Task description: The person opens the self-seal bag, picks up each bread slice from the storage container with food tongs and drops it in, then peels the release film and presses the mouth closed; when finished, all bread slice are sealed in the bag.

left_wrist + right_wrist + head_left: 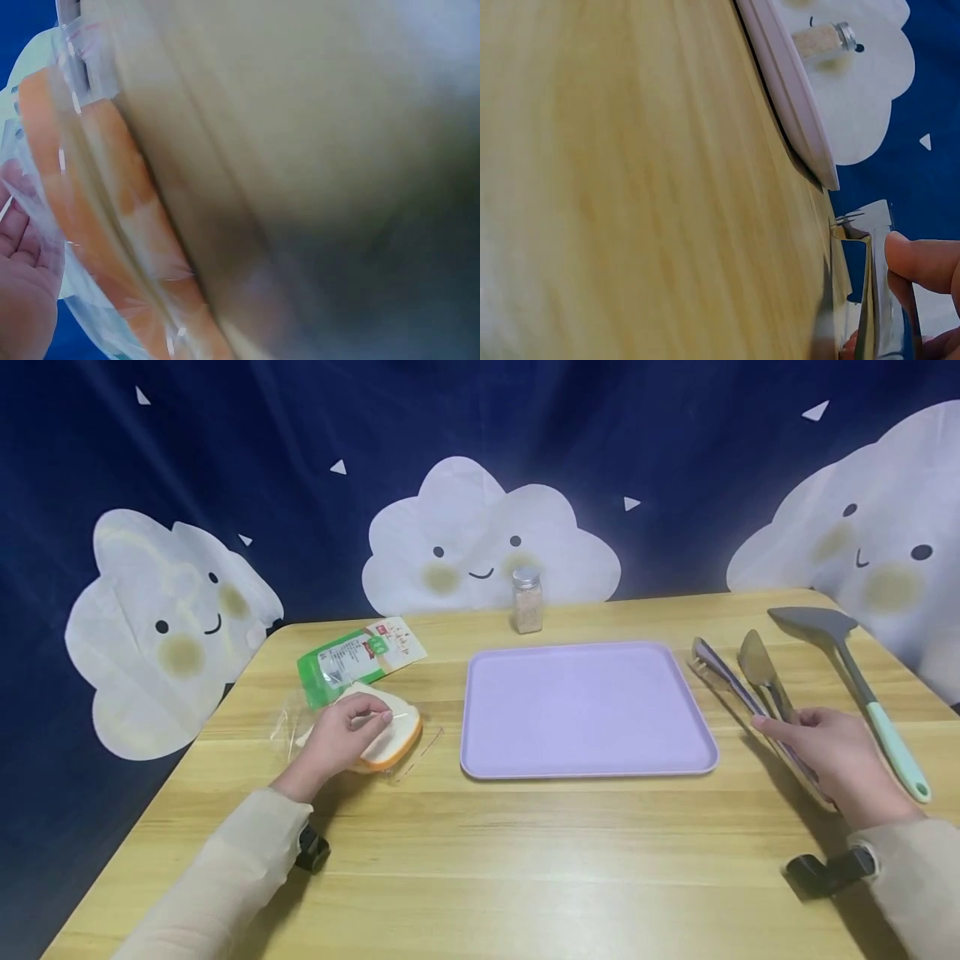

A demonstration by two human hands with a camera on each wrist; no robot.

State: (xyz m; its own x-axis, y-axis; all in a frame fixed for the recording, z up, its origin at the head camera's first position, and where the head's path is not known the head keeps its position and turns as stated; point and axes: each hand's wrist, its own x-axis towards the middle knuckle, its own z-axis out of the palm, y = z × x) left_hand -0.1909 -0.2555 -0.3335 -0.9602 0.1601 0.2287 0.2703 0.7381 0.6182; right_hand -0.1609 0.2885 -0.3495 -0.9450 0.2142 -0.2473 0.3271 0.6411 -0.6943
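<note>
Head view shows the left hand (347, 737) over the sliced bread (392, 742) on the table (525, 860), bent fingers seeming to pinch its clear bag (282, 733), while the right hand (836, 756), much nearer the long metal tongs (727, 676), has a closed grip on them; they point away and lean left, with the purple tray (585, 710) between them and the bread. Left wrist view shows the bread's orange side right beside the hand. Right wrist view shows the thumb pressed on the tongs.

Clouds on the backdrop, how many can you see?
3: a left cloud, a middle cloud behind the jar, a right cloud cut off by the picture's edge. Others may be hidden.
</note>
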